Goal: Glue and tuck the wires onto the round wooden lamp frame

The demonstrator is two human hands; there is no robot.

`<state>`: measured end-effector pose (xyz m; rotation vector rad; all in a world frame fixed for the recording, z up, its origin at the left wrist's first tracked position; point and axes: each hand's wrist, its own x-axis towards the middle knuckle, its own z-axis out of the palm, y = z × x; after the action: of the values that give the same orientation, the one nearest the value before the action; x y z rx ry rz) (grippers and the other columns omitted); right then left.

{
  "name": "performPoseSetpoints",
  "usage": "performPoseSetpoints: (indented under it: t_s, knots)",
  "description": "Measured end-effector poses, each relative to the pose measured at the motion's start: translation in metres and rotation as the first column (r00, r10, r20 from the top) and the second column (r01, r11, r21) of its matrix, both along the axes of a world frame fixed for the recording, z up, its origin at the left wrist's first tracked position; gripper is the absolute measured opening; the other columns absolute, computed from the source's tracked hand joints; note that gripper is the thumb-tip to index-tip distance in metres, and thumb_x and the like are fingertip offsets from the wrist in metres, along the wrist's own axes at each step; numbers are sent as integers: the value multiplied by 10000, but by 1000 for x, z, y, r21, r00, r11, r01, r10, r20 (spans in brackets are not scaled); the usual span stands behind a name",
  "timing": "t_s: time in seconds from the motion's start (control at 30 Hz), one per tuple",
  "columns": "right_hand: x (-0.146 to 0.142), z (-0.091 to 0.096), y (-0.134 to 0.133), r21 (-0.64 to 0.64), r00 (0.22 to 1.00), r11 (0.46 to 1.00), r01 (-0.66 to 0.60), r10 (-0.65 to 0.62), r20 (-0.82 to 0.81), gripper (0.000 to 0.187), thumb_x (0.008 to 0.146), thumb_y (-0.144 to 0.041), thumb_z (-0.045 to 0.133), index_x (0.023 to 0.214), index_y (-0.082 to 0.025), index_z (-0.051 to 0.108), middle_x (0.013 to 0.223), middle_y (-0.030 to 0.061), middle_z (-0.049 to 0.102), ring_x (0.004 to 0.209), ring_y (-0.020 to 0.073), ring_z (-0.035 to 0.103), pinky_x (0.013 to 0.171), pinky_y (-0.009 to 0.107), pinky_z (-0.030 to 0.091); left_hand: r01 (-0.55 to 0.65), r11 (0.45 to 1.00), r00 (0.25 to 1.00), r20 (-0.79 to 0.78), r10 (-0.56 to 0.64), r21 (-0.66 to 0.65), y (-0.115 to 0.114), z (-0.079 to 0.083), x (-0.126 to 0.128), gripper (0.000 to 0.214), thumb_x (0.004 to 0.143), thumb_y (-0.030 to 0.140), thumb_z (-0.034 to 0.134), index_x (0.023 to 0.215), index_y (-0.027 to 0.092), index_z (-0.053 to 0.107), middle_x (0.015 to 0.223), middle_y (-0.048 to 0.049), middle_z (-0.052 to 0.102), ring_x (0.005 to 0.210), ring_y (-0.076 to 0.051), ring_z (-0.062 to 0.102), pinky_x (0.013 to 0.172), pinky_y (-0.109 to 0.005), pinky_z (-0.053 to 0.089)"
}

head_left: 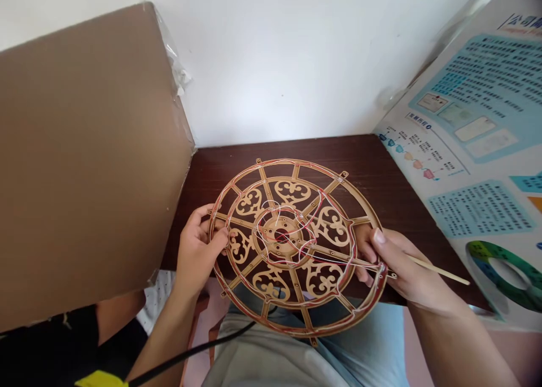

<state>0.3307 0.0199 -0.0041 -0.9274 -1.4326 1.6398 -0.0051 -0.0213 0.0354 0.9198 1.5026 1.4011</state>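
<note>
A round wooden fretwork wheel [296, 206], laser-cut with scroll patterns and threaded with thin red and white wires, is held up between me and a dark wooden table [372, 167]. My left hand [197, 251] grips the wheel's left rim, fingers curled round it. My right hand [406, 268] grips the right rim and also pinches a thin wooden stick [440, 271] whose tip reaches toward the wheel's hub [282, 234]. The wheel's lower edge hangs over my lap.
A large brown cardboard sheet [84, 161] stands at the left. A printed poster board [474, 150] leans at the right. A white wall is behind the table. A black cable [203, 350] runs across my lap.
</note>
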Motion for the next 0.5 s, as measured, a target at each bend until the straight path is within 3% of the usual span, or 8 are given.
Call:
performPoseSetpoints:
  t_s: [0.17,0.37,0.5]
  knots:
    - [0,-1,0,-2,1000,1000,-8,8,11,576,1065,-696,544,709,-243,555,564,26,670,494,161,548,458,258,398,45,999,999,8,-45,-31,1,-1,-3,538,747,316,877,1174,190,575,713,47,700,609,-143,679,554,-213,556]
    - [4,-4,0,-6,1000,1000,-7,7,24,577,1072,-699,514,710,-253,564,554,25,658,475,167,524,441,281,374,51,999,998,-41,-52,-7,-1,-3,-10,398,819,348,850,1119,194,641,923,-23,765,649,-134,679,602,-248,590]
    - [4,-7,0,-25,1000,1000,-10,10,4,572,1065,-706,523,715,-255,566,562,27,670,473,170,526,436,287,375,66,998,997,-44,-66,0,-1,-2,-13,406,814,357,866,1122,177,672,911,-30,763,655,-135,674,604,-245,587]
